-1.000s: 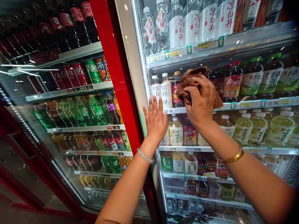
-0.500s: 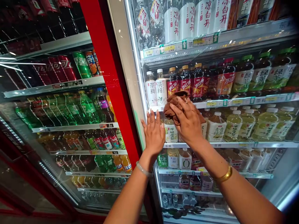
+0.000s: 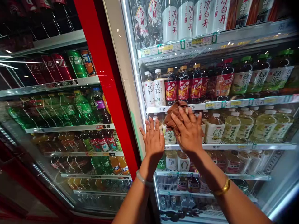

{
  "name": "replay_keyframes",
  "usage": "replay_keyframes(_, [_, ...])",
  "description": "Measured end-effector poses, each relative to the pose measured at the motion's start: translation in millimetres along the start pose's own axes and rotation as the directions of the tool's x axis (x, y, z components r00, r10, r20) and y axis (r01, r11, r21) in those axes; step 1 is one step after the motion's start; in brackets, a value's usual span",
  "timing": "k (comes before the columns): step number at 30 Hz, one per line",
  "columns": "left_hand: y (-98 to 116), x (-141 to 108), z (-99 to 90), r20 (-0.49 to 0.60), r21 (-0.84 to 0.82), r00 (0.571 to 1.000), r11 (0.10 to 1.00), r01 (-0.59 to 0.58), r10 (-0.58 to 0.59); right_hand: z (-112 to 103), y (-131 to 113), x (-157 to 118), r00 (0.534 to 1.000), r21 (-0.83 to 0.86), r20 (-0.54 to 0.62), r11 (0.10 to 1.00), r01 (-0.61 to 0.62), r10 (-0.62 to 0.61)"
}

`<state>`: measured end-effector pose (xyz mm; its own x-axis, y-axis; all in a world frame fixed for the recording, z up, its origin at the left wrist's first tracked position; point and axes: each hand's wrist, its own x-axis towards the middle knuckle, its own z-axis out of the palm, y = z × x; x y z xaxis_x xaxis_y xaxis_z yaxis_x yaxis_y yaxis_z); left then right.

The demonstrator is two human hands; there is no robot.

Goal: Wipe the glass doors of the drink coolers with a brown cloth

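Note:
Flat against the glass door (image 3: pixel 238 74) near its left frame, my left hand (image 3: pixel 153 138) is open, fingers stretched upward, holding nothing. To its right, my right hand (image 3: pixel 188 132) presses a bunched brown cloth (image 3: pixel 173 115) to the glass, with the cloth showing above and left of the fingers. Behind the pane, bottles of red-labelled iced tea (image 3: pixel 183 84) stand just above the cloth. Pale drink bottles (image 3: pixel 215 129) are on the shelf behind my right hand, which partly hides them.
A second cooler with a red frame (image 3: pixel 105 68) stands at the left, its shelves holding cans (image 3: pixel 78 63) and green bottles (image 3: pixel 84 107). A beige door frame (image 3: pixel 119 56) runs between the two coolers. Large white-labelled water bottles (image 3: pixel 170 23) fill the top right shelf.
My right hand and the cloth have slid a little downward on the glass. My left hand is slightly lower too, still flat. The view has shifted slightly.

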<state>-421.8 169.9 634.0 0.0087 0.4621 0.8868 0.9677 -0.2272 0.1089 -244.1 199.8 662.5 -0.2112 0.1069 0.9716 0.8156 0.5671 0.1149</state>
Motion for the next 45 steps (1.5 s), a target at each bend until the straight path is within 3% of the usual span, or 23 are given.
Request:
replay_keyframes(4, [4,-8,8.7,-0.025,-0.003,1.000,1.000,0.011,-0.011,-7,22,-26,0.992,-0.021,-0.056,0.993,-0.118,0.116])
replay_keyframes(8, [14,-21,22.2,-0.051,0.019,0.999,1.000,0.004,-0.003,5,-6,-64,0.996,-0.060,-0.013,0.995,-0.085,0.084])
replay_keyframes(12, [22,-25,31.1,-0.098,0.051,0.993,0.997,-0.062,0.067,10,-17,-46,1.000,-0.054,-0.013,0.999,-0.003,0.002])
replay_keyframes(16, [30,-21,32.3,-0.110,0.032,0.986,0.992,-0.124,0.127,-3,24,-26,0.993,0.009,-0.114,1.000,-0.027,0.028])
replay_keyframes(19, [37,-20,33.6,-0.091,0.022,0.992,0.996,-0.088,0.089,-11,47,-46,0.987,0.011,-0.136,0.996,-0.091,0.091])
replay_keyframes(23, [51,-21,39.7,-0.039,0.057,0.996,0.996,-0.074,0.076,-9,33,-79,0.988,-0.016,-0.113,0.994,-0.109,0.106])
replay_keyframes(27, [65,-15,44.1,-0.033,0.075,0.999,0.996,-0.041,0.043,-8,26,-58,0.994,-0.008,-0.108,1.000,-0.030,0.029])
replay_keyframes(31, [75,-6,45.6,-0.029,0.098,1.000,0.995,0.009,-0.006,-23,69,-31,0.986,-0.007,-0.154,0.998,-0.058,0.056])
replay_keyframes(35, [85,-7,51.0,-0.032,0.102,0.999,0.995,0.024,-0.021,-35,100,-57,0.971,0.009,-0.201,0.992,-0.127,0.126])
replay_keyframes(39, [102,-16,60.0,-0.095,0.105,0.992,0.992,-0.074,0.084,-30,85,-86,0.991,-0.013,-0.099,0.996,-0.092,0.090])
replay_keyframes(42, [118,-19,64.9,-0.126,0.095,0.978,0.983,-0.156,0.167,-30,77,-76,0.995,0.021,-0.079,0.998,-0.059,0.060])
replay_keyframes(45, [134,-17,67.3,-0.103,0.056,0.980,0.984,-0.166,0.171,-40,98,-55,0.992,0.036,-0.113,0.998,-0.054,0.057])
